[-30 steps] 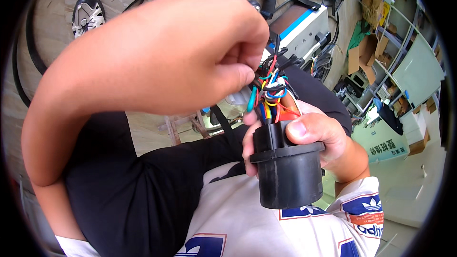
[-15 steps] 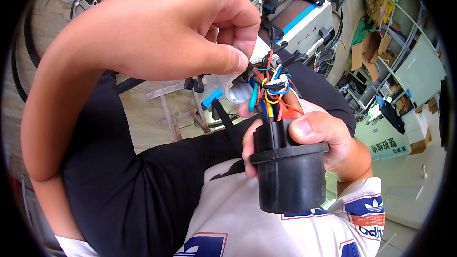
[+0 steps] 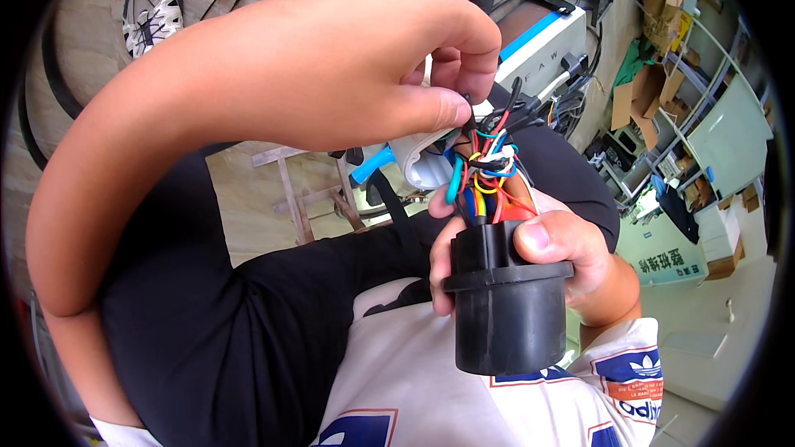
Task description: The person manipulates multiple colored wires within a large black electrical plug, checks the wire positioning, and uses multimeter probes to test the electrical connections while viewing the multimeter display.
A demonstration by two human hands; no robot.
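The black flanged connector (image 3: 509,323) is held over the person's lap, its rounded body toward the shirt (image 3: 397,372) and its wired end pointing away. The right hand (image 3: 571,244) grasps it around the narrower neck, thumb on the near side, other fingers wrapped beyond. The left hand (image 3: 406,54) has its thumb and fingers pinched together, apparently on a black-sleeved lead (image 3: 471,122) at the edge of the wire bundle (image 3: 490,170); the exact contact is partly hidden.

Done, as far as visible: multicoloured wires run into the back of the connector, and several leads carry dark sleeves. Whether every conductor is fixed inside cannot be determined.

Not done: the bundle stands uncovered, its wires looping across one another, with sleeved ends projecting in different directions. A white shell (image 3: 422,167), open-mouthed, lies behind the bundle and does not enclose it. The work is judged partway: wires fitted, bundle neither tidied nor covered. Contact between shell and wires cannot be established.
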